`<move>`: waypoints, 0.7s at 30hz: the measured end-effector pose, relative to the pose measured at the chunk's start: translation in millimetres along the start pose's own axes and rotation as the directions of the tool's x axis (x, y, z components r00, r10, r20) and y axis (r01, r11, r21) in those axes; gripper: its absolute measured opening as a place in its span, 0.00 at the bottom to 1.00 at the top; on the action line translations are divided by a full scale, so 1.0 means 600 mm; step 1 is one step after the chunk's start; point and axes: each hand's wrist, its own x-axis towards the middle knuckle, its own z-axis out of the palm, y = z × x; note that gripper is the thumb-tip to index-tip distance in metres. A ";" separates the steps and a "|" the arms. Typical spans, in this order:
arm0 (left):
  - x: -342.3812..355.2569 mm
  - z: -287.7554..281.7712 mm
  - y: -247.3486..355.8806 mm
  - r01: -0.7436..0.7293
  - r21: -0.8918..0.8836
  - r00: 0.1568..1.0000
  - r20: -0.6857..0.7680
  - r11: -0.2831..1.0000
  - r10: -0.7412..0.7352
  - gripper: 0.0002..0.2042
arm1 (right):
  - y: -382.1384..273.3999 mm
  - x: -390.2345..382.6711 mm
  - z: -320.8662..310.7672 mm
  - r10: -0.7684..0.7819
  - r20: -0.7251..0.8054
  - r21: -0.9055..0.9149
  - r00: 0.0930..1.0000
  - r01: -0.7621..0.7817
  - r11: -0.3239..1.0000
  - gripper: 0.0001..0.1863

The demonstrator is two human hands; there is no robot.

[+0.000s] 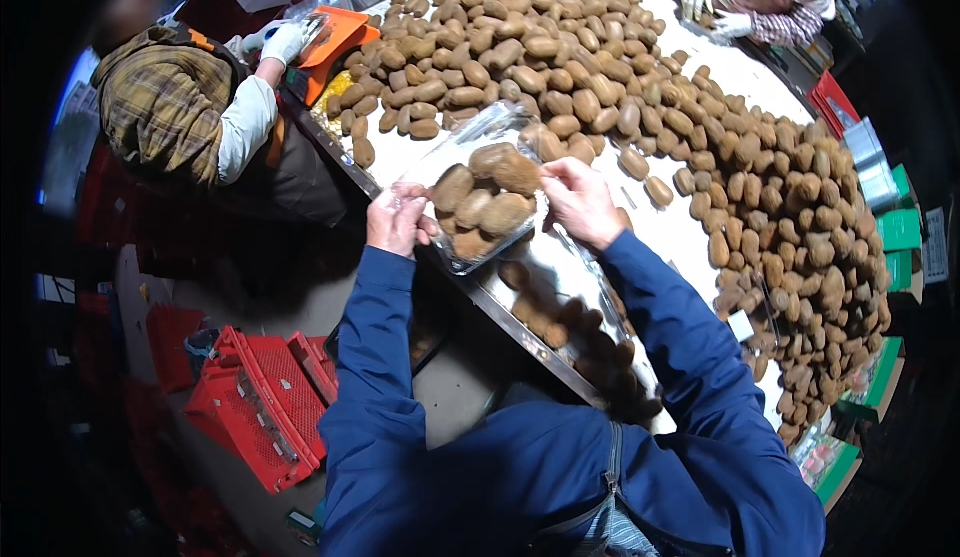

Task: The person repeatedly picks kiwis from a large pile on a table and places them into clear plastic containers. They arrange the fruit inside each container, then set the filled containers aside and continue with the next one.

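Observation:
A clear plastic clamshell punnet (462, 266) filled with several brown kiwifruit (482, 197) is held up above the near edge of the white table (640, 225). Its transparent lid (490, 122) appears folded back on the far side. My left hand (398, 219) grips the punnet's left side, thumb and fingers closed on the rim. On the opposite side, my right hand (582, 202) pinches the punnet's right edge beside the fruit; its fingertips are partly hidden. Loose kiwifruit (657, 192) lie just beyond my right hand.
A large heap of kiwifruit (790, 207) spreads over the table. At left, a co-worker in gloves (287, 42) handles an orange scoop-like tray (335, 42). Another gloved person (735, 23) works across the table. Red crates (262, 397) stand on the floor; green boxes (885, 377) line the right.

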 end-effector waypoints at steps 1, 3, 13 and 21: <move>0.032 -0.028 -0.005 0.037 -0.009 0.999 -0.039 0.999 -0.037 0.08 | 0.021 0.029 0.024 0.052 0.027 -0.066 0.998 -0.050 0.997 0.09; 0.095 -0.085 -0.011 0.111 -0.020 0.991 -0.068 0.994 -0.112 0.06 | 0.060 0.085 0.094 0.168 0.014 -0.075 0.986 -0.166 0.983 0.07; 0.275 -0.191 -0.073 0.251 0.199 0.953 -0.224 0.947 -0.205 0.03 | 0.133 0.166 0.252 0.381 0.053 -0.260 0.923 -0.355 0.898 0.10; 0.348 -0.187 -0.137 0.155 0.228 0.968 -0.230 0.961 -0.102 0.04 | 0.068 0.143 0.205 0.457 0.149 -0.175 0.877 -0.431 0.885 0.19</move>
